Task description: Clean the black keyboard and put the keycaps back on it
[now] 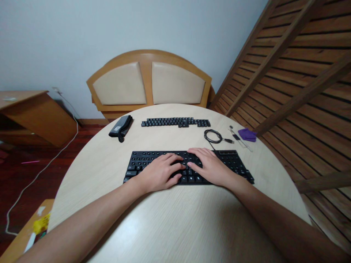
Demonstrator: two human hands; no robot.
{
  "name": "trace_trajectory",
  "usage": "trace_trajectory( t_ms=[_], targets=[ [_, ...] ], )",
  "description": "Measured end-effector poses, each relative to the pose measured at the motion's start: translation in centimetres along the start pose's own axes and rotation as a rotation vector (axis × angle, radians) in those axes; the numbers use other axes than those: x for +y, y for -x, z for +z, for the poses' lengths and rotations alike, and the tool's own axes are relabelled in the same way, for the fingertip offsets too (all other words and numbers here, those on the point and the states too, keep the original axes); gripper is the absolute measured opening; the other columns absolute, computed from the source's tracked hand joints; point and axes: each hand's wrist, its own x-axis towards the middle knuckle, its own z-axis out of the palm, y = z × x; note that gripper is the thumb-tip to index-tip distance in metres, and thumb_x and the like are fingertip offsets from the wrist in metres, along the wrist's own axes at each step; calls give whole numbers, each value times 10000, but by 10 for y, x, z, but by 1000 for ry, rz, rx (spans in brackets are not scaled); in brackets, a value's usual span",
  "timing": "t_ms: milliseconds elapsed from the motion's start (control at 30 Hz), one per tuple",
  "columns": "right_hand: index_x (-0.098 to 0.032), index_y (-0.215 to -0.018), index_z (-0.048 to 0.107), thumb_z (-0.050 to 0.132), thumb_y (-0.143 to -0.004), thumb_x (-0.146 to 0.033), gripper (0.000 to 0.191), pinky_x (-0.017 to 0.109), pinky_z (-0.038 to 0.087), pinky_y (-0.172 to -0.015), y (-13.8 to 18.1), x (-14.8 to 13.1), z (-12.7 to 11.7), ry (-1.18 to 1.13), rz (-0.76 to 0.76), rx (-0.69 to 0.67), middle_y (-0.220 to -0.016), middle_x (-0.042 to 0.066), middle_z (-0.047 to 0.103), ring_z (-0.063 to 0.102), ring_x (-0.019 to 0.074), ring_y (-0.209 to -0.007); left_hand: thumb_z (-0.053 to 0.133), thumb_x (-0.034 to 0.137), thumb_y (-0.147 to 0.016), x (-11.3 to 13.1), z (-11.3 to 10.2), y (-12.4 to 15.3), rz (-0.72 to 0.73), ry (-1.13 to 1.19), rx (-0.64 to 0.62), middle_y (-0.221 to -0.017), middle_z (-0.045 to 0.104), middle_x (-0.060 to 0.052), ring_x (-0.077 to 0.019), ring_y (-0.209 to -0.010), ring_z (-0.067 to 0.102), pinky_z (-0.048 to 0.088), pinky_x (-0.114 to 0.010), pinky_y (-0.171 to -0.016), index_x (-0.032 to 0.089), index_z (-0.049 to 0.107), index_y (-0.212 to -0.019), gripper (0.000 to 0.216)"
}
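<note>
A black keyboard (233,159) lies flat across the round table, many of its key positions bare of caps and some caps fitted along the lower rows and left edge. My left hand (161,171) rests palm down over its middle, fingers apart, with the fingertips on the keys near the centre. Just to the right, my right hand (210,166) lies over the keyboard with thumb and forefinger spread. Neither hand shows anything held, though the spots under the fingertips are partly hidden. Beyond the keyboard, loose black keycaps (167,122) stand in rows.
On the pale table (90,182) are a dark folded pouch (121,126) at left, a coiled USB cable (213,136), a wire tool (241,139) and a purple cloth (247,134) at right. A headboard (149,82) stands behind; slatted wood (290,73) rises at right.
</note>
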Motion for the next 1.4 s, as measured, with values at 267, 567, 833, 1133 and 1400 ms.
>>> trace_trajectory(
  t_ms=[267,567,833,1133,1400],
  targets=[
    [-223,-1152,692,515,-1007,-369,271,440,521,-970,-24,7,-9,23,24,-32,-1148,84,752,691,272,-1087,529,299,-994,0,0,0,-5,-19,-20,-1344,590,-119,-279,-1240,552,478,-460,-1082,187,615,-1260,302],
    [-190,-1382,570,555,-973,-335,434,396,532,-904,-98,23,-11,338,182,-154,-1191,118,743,689,307,-1105,525,296,-995,1,-1,-1,-1,-7,-20,-1335,597,-122,-276,-1233,560,487,-458,-1071,192,619,-1267,307],
    [-152,-1518,404,520,-981,-325,576,446,490,-965,-143,25,8,437,272,-163,-1304,215,663,639,357,-1177,519,304,-994,-1,1,0,-1,-2,-22,-1344,591,-115,-276,-1240,554,480,-464,-1080,194,612,-1279,319],
    [-123,-1284,570,496,-1007,-282,327,407,501,-921,-139,16,11,454,276,-162,-1237,213,683,636,333,-1158,518,300,-994,-2,0,0,0,4,-21,-1337,597,-117,-276,-1236,558,488,-463,-1071,195,618,-1269,312],
    [-213,-1097,682,597,-971,-325,189,343,509,-827,-89,14,-14,389,190,-214,-1137,102,747,694,284,-1037,530,293,-991,-1,1,1,1,3,-9,-1331,597,-114,-269,-1225,564,487,-457,-1068,193,620,-1263,303]
  ],
)
